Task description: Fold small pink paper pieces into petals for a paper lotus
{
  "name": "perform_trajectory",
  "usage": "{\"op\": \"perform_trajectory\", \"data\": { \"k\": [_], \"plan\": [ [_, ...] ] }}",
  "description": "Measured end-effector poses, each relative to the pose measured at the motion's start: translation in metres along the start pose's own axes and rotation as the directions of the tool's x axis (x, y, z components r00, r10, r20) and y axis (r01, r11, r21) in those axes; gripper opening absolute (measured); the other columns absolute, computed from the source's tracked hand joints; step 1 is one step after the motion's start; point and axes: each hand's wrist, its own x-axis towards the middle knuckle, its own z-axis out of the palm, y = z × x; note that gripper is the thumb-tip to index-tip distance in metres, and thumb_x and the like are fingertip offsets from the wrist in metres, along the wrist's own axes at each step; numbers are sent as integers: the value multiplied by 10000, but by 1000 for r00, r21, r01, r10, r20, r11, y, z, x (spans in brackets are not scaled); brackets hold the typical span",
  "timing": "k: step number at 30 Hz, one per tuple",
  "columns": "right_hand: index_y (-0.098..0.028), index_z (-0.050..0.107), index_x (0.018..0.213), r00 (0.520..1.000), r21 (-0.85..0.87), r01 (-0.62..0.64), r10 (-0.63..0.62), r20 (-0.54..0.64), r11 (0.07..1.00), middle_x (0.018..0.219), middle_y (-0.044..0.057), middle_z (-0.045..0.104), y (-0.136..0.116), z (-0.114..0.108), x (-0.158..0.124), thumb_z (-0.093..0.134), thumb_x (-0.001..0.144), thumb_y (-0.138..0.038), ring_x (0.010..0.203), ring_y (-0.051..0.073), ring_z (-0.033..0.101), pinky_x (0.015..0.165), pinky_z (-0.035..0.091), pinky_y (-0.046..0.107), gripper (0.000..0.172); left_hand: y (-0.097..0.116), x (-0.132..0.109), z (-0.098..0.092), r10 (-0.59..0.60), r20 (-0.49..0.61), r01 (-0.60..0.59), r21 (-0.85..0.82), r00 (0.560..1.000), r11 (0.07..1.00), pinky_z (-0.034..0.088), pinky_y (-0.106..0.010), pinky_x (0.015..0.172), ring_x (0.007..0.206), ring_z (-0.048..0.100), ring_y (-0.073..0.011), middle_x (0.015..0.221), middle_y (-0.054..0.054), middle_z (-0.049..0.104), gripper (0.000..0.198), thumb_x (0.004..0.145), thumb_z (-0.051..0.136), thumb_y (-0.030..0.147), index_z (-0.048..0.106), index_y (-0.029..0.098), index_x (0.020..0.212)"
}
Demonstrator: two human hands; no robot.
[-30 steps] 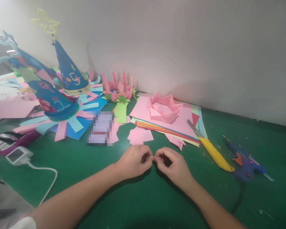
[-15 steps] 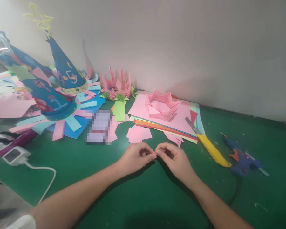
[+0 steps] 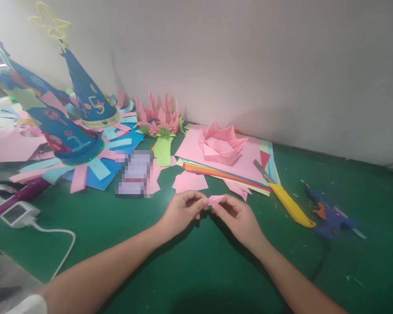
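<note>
**Small folded pink paper piece (image 3: pixel 217 200) pinched between both hands**

I have the left hand (image 3: pixel 182 213) narrowed to a pinch at the piece's left tip, and the right hand (image 3: pixel 240 216) gripping its right end between thumb and fingers. The piece appears to be above the green tabletop (image 3: pixel 196 274), just in front of a loose pile of flat pink paper pieces (image 3: pixel 190 182).

Progress, as I judge it: this piece already carries folds, but the fingers cover too much for me to tell whether its creasing is complete. The flat pieces look unfolded. Beyond them, a pink paper bowl with pointed petals (image 3: pixel 222 147) looks finished, resting on a stack of coloured paper sheets (image 3: pixel 189 150). The yellow-handled cutter (image 3: pixel 292 206) and blue glue gun with an orange trigger (image 3: pixel 334 221) lie untouched on the right.
</note>
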Motion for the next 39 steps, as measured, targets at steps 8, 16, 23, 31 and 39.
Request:
{"op": "perform_trajectory", "data": {
  "k": [8, 16, 23, 31, 39],
  "plan": [
    [-212, 577, 846, 977, -44, 142, -147, -152, 989, 784, 15, 634, 2, 1, 0, 615, 797, -287, 710, 150, 612, 662, 514, 260, 98, -2, 0, 4, -108, 110, 119, -97, 988, 988, 414, -142, 418, 452, 530, -38, 718, -32, 650, 413, 715, 666, 497, 521, 122, 805],
    [-220, 615, 884, 981, -141, 175, -185, -62, 975, 777, 6, 655, 1, 0, -5, 577, 837, -236, 680, 141, 627, 685, 509, 261, 63, -4, 2, 2, -89, 110, 101, -113, 990, 988, 422, -140, 399, 444, 548, -39, 732, -38, 658, 438, 704, 671, 515, 527, 111, 789],
    [-201, 591, 783, 980, -166, 182, -193, -51, 969, 725, 5, 626, -1, 0, -2, 562, 833, -221, 681, 140, 604, 651, 489, 237, 61, -2, 1, 2, -93, 131, 112, -142, 987, 983, 446, -149, 420, 452, 556, -41, 737, -38, 662, 431, 683, 695, 501, 542, 107, 769],
    [-199, 566, 749, 987, -120, 147, -154, -51, 982, 706, 2, 604, -6, 2, -3, 549, 819, -221, 657, 138, 586, 631, 477, 242, 76, -4, 1, 3, -98, 132, 117, -138, 986, 984, 448, -154, 426, 447, 554, -54, 623, -2, 623, 414, 690, 695, 488, 544, 110, 767],
    [-208, 507, 765, 989, -10, 125, -126, -79, 992, 702, -8, 552, -6, 5, -3, 567, 806, -243, 627, 129, 574, 600, 491, 247, 81, -4, 0, 7, -112, 111, 124, -102, 987, 987, 440, -147, 434, 466, 554, -49, 684, -6, 612, 333, 735, 668, 412, 507, 123, 777]
  ]
}}
